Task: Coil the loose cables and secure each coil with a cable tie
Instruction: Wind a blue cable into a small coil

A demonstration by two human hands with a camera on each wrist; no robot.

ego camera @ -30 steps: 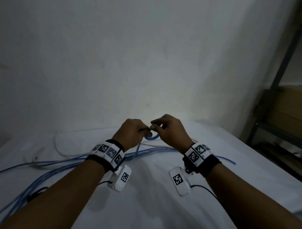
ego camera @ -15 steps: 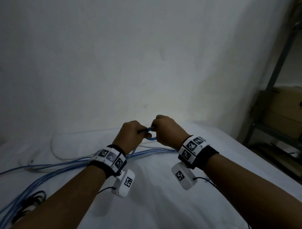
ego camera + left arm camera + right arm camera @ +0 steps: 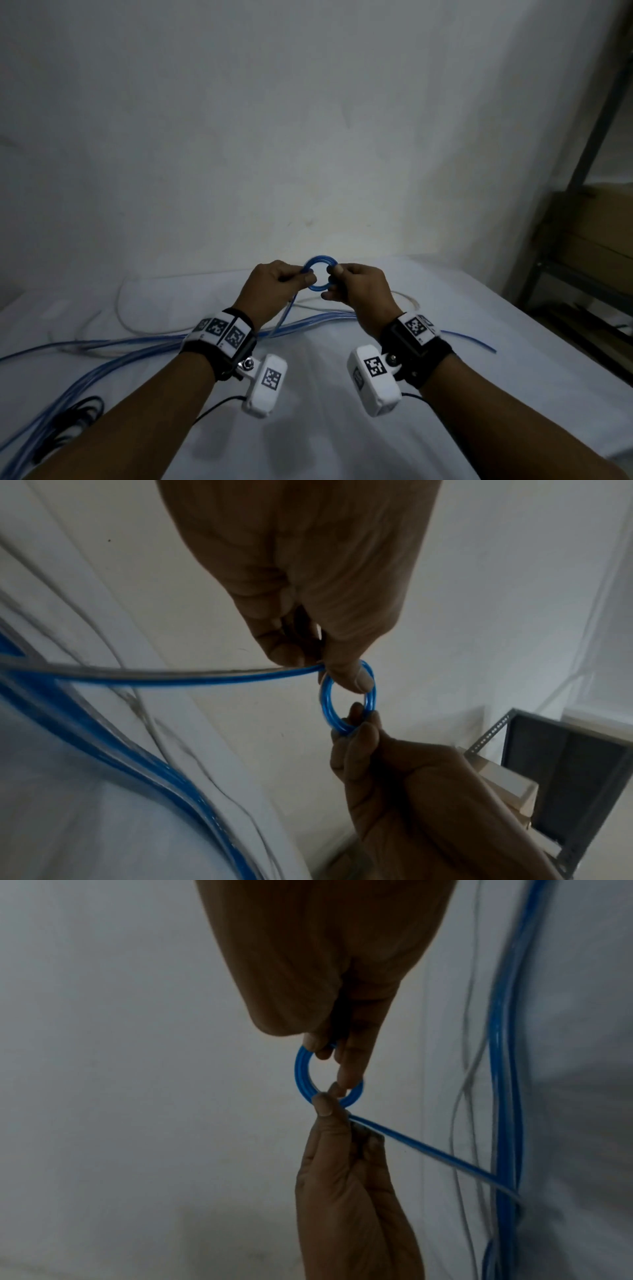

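A small tight coil of blue cable (image 3: pixel 318 263) is held up above the white table (image 3: pixel 325 394), between both hands. My left hand (image 3: pixel 302 278) pinches the coil's left side, where the cable's loose tail (image 3: pixel 286 315) drops to the table. My right hand (image 3: pixel 334 279) pinches the right side of the ring. In the left wrist view the thumb lies across the coil (image 3: pixel 325 696) and the tail (image 3: pixel 171 676) runs off left. From the right wrist, the coil (image 3: pixel 303 1074) shows as several turns side by side. No cable tie shows.
Loose blue cable strands (image 3: pixel 102 346) trail across the table to the left edge, with a thin white cable (image 3: pixel 126 318) looping behind and a black cable (image 3: pixel 75 414) at the lower left. A metal shelf with cardboard boxes (image 3: pixel 589 240) stands at the right. A wall is close behind.
Both hands have lifted slightly and drawn apart. The blue loop, mostly hidden between them before, now shows as an open round ring.
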